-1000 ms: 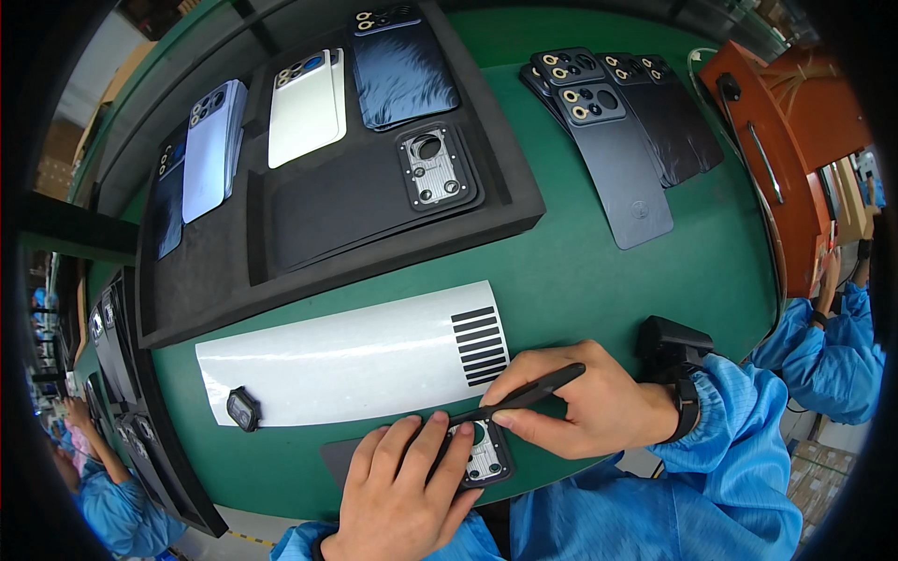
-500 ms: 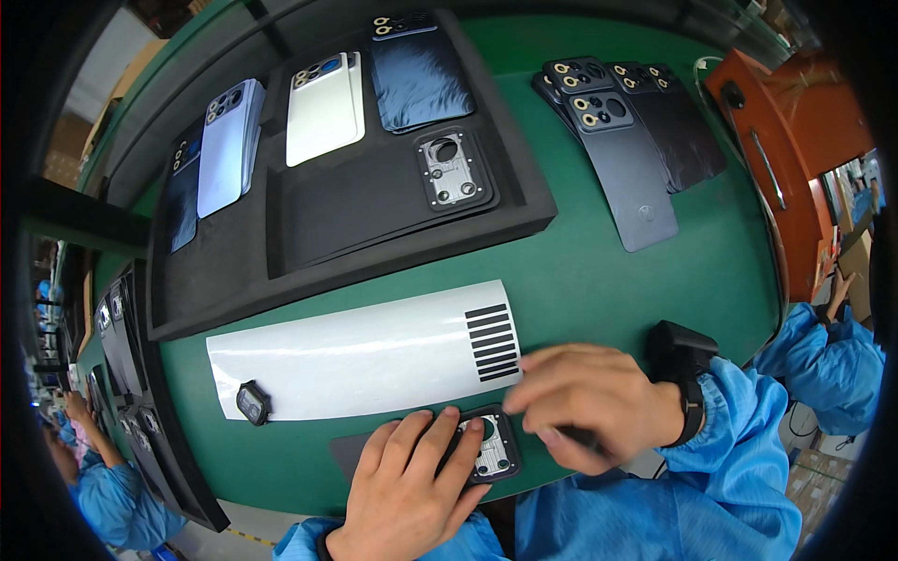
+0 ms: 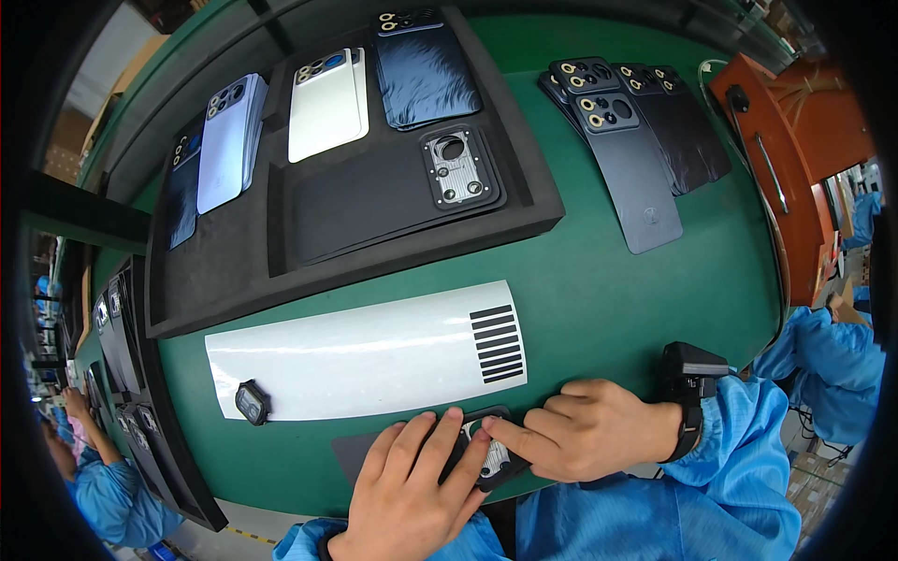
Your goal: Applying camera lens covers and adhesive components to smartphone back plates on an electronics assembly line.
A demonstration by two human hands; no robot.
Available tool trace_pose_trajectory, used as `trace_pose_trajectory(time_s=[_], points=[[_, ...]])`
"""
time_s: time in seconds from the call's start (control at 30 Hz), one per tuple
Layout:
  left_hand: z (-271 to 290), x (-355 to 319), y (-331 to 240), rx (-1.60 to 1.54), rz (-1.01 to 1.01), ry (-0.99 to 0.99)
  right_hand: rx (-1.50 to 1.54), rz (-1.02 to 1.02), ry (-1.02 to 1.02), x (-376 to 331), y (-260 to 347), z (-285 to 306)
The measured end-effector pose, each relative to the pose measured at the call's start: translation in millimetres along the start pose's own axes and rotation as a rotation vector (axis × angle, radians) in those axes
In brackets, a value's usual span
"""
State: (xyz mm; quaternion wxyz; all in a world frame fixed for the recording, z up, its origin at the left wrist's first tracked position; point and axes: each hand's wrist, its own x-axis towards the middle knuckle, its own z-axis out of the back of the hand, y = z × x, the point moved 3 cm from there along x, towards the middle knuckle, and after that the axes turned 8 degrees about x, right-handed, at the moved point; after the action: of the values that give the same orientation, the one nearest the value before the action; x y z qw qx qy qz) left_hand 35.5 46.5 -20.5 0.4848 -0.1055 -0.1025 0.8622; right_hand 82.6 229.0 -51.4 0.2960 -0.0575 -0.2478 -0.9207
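Note:
My left hand [image 3: 412,481] lies with its fingers spread over a dark phone back cover [image 3: 351,453] at the table's near edge. A silver camera plate [image 3: 494,459] shows on the cover beside its fingertips. My right hand [image 3: 585,430] rests at the plate's right side, index finger stretched onto it and the other fingers curled. Whatever the curled fingers hold, if anything, is hidden. Just beyond both hands is a glossy white sheet [image 3: 365,351] with several black adhesive strips [image 3: 496,346] at its right end. A small black frame-like piece [image 3: 252,402] sits on the sheet's left end.
A black foam tray [image 3: 374,266] holds blue, white and dark phone covers. More dark covers [image 3: 629,178] lie at the far right, near an orange-brown cabinet [image 3: 772,168]. Another black tray [image 3: 178,435] stands at left. Co-workers in blue [image 3: 117,496] are at both sides.
My right hand has come from the sheet's right edge down to the camera plate, its index finger now touching there. A dark thing seen under that hand earlier is now hidden. My left hand stays.

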Motion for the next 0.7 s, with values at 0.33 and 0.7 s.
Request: trace_pose_trajectory(time_s=[0.33,0.7], points=[[-1.1,-0.6,0.0,0.003,0.009,0.007,0.016,-0.029,0.044,1.3,1.0,0.4],[-2.6,-1.1,-0.4,0.030,-0.013,0.001,0.365,-0.172,0.222,18.6,4.2,10.9]])
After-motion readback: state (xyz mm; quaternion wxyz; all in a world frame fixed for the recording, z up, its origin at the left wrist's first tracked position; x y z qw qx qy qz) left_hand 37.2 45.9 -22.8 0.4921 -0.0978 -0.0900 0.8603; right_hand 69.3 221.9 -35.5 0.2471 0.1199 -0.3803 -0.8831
